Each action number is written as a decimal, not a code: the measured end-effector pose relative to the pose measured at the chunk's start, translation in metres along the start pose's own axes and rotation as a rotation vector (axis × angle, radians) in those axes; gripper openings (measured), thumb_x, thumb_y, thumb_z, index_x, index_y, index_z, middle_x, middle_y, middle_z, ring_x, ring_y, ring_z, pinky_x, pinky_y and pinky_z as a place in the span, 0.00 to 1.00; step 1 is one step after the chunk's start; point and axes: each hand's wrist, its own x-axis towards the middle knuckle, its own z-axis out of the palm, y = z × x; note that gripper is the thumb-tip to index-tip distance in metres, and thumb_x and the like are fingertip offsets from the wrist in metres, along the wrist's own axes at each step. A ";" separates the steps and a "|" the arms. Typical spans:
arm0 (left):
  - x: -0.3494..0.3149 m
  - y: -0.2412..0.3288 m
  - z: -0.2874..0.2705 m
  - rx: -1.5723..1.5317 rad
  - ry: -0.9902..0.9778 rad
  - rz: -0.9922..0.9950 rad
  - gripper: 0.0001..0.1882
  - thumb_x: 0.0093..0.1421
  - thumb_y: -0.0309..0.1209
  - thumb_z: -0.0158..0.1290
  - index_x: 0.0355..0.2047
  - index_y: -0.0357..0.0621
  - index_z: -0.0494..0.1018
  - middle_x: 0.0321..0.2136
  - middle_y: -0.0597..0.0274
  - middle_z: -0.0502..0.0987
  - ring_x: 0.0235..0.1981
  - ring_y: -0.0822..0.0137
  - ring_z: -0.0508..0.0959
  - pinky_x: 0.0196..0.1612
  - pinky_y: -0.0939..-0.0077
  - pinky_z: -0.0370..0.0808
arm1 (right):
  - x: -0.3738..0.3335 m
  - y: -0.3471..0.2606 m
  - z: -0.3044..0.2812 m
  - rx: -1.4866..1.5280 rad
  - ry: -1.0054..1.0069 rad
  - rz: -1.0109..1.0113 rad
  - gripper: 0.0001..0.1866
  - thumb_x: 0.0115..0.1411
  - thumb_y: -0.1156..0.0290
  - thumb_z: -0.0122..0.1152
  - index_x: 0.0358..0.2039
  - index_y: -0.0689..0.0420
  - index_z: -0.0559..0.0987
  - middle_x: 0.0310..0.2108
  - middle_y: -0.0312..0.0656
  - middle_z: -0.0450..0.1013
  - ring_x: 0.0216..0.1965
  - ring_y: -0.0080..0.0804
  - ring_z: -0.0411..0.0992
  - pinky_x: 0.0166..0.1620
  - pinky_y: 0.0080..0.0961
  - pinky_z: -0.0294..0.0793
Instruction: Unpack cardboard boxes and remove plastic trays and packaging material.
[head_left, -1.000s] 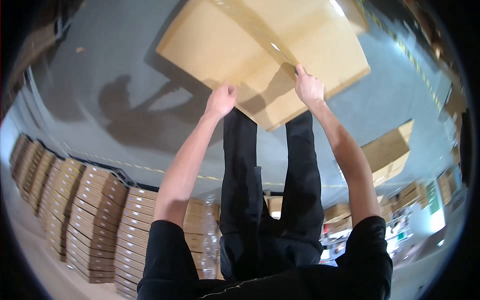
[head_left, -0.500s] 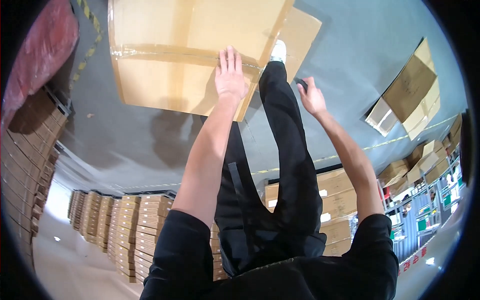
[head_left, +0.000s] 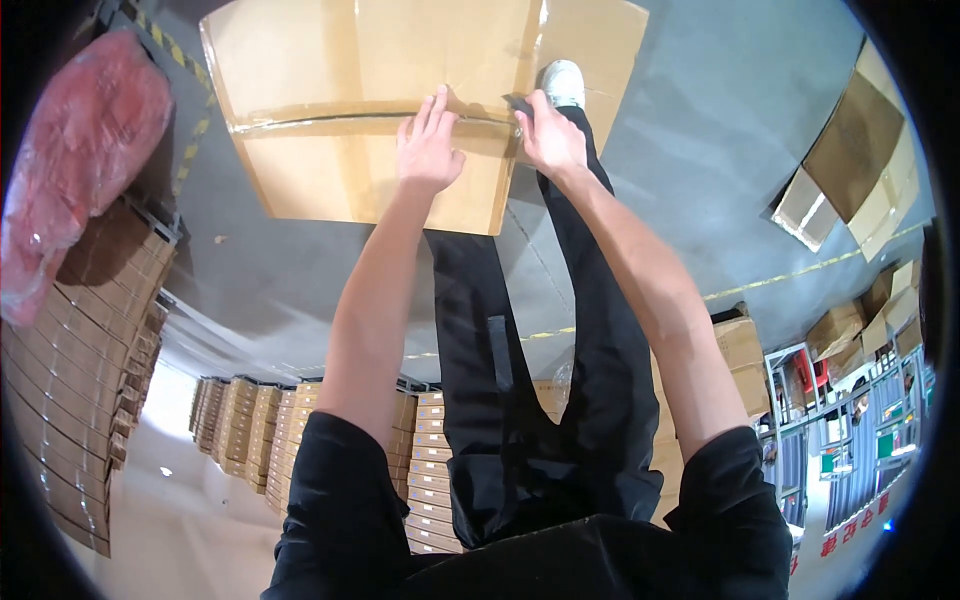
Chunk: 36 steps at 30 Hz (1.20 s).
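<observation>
Left hand [head_left: 430, 155] rests on taped cardboard carton [head_left: 310, 175], fingers apart; right hand [head_left: 553, 138] clamped around dark cutter [head_left: 516, 103] at carton's edge.

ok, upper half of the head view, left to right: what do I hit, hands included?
Red plastic-wrapped bundle → left hand → dark tool → right hand → open cardboard box on the floor.

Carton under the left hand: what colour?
The carton is light tan-brown; shows best in the head view.
</observation>
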 end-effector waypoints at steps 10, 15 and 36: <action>0.013 0.005 -0.031 -0.154 -0.305 -0.059 0.34 0.38 0.56 0.58 0.39 0.45 0.69 0.45 0.55 0.67 0.47 0.59 0.66 0.48 0.59 0.61 | -0.041 0.015 0.028 0.198 0.039 0.094 0.10 0.59 0.62 0.43 0.34 0.54 0.61 0.26 0.53 0.71 0.30 0.56 0.69 0.31 0.47 0.67; 0.008 -0.001 -0.030 -0.285 -0.359 -0.067 0.33 0.45 0.61 0.49 0.35 0.42 0.69 0.34 0.49 0.74 0.40 0.53 0.73 0.43 0.61 0.67 | -0.050 0.020 0.030 0.131 -0.052 0.149 0.10 0.59 0.63 0.43 0.36 0.53 0.58 0.26 0.56 0.70 0.31 0.58 0.69 0.31 0.48 0.67; 0.044 -0.002 -0.022 -0.093 -0.695 -0.296 0.24 0.53 0.36 0.36 0.49 0.39 0.63 0.52 0.50 0.62 0.55 0.58 0.62 0.55 0.66 0.58 | -0.032 0.048 -0.002 0.198 -0.200 0.070 0.18 0.60 0.63 0.40 0.42 0.67 0.61 0.40 0.65 0.62 0.47 0.57 0.60 0.51 0.40 0.59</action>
